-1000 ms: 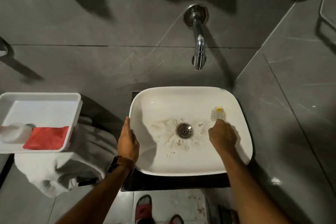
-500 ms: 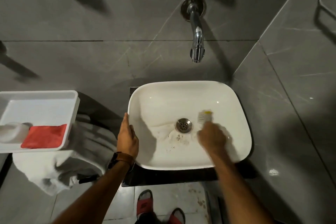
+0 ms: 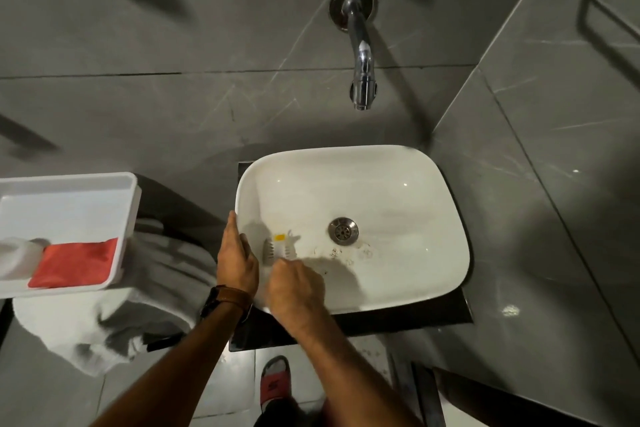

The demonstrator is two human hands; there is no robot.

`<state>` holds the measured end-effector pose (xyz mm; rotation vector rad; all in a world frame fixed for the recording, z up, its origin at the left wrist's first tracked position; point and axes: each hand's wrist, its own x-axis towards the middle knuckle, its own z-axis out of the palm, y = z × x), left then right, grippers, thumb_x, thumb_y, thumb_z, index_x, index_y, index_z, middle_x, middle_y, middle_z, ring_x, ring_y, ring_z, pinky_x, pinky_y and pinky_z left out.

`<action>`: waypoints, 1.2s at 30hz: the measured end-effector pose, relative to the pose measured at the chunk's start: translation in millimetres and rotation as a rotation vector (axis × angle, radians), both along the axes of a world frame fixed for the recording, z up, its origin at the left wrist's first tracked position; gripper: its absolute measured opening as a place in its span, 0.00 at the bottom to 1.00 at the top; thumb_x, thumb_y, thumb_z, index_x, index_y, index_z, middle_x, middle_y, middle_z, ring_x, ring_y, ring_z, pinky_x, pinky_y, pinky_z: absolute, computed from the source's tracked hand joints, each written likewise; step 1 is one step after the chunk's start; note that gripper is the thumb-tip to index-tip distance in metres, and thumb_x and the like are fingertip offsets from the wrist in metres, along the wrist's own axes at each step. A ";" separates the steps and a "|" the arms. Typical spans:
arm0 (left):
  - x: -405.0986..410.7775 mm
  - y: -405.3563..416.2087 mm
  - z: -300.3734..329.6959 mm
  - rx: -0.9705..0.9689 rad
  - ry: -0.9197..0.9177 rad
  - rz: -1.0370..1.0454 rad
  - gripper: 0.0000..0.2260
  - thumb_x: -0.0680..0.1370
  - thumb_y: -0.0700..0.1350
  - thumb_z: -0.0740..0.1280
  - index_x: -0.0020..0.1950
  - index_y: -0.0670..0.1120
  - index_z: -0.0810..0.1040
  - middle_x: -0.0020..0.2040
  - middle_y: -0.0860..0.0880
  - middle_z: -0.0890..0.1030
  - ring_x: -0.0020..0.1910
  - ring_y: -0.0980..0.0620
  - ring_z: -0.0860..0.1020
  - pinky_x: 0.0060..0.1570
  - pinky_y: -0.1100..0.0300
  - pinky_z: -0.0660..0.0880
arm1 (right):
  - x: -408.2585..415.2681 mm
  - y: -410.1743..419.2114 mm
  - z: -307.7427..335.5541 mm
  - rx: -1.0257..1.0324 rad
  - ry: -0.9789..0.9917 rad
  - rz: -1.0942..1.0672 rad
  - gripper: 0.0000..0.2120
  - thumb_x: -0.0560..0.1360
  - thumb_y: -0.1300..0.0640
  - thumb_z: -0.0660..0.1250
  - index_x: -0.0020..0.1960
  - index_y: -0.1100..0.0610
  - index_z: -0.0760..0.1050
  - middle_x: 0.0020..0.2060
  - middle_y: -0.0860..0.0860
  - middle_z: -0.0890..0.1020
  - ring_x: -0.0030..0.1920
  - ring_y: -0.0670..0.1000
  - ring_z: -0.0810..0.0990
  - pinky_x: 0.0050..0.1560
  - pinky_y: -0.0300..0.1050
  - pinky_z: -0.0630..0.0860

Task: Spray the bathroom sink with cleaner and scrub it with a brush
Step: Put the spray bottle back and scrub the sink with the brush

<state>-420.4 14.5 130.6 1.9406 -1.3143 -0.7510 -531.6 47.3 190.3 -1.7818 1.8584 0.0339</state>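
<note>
1. Right hand (image 3: pixel 296 288): fingers curled round the brush (image 3: pixel 280 248) handle, bristles against the sink (image 3: pixel 381 184) floor, left of the drain (image 3: pixel 343 231).
2. Left hand (image 3: pixel 237 263): fingers extended, resting on the sink's left rim, just beside the brush.

You are gripping the brush (image 3: pixel 278 248) in your right hand (image 3: pixel 294 288), its white head pressing on the left side of the sink (image 3: pixel 381 163) basin, well left of the drain (image 3: pixel 343 230). Your left hand (image 3: pixel 237 260) is resting along the left rim, just beside the brush, a watch (image 3: pixel 225 298) sitting on that wrist. Foam flecks are lying between brush and drain. The tap (image 3: pixel 362 80) is hanging above the far rim. At left, a tray (image 3: pixel 69 180) is holding a cloth (image 3: pixel 74 262) and a bottle (image 3: pixel 15 258), with a towel (image 3: pixel 104 322) bunching beneath it.
</note>
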 end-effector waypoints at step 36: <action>1.6 -0.8 -1.7 -0.011 0.059 0.004 0.22 0.85 0.45 0.52 0.80 0.49 0.55 0.76 0.44 0.66 0.72 0.43 0.69 0.72 0.50 0.65 | -105.8 -84.3 -14.5 0.060 -0.033 -0.369 0.18 0.79 0.57 0.59 0.66 0.55 0.77 0.62 0.59 0.83 0.63 0.61 0.81 0.60 0.51 0.77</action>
